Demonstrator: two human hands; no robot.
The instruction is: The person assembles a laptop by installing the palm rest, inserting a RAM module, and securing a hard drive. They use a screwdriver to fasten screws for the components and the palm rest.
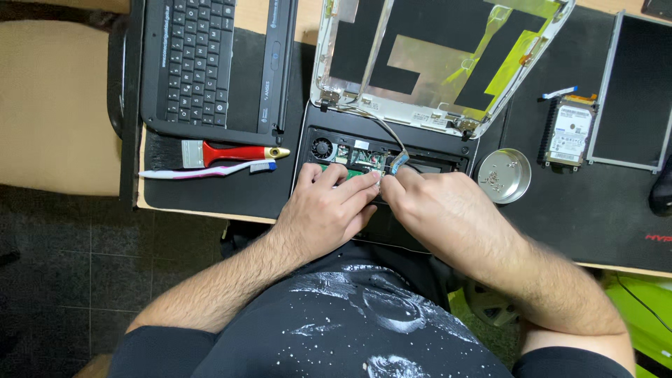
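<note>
Black desk mat [231, 192] covers the work surface; on it sits an opened laptop base [381, 157] with its top cover off, circuit board and a small round fan [322, 148] exposed. Behind the base, the stripped screen lid [434, 59] leans back, inner side showing foil and yellow tape. A detached keyboard panel [203, 63] lies at far left, a bare screen panel [633, 91] at far right. Between base and screen panel: a hard drive [570, 131] and, nearer the base, a round metal dish [504, 175] holding small screws. Left of the base lie a red-handled brush [224, 152] and a white toothbrush [203, 170], side by side. Left hand [325, 213] rests on the base, fingers curled and close together, tips pressed on the green board; whether it pinches anything I cannot tell. Right hand [437, 210] meets it from the right, thumb and forefinger closed on a thin cable [399, 162] with a blue end, which runs up toward the lid hinge
</note>
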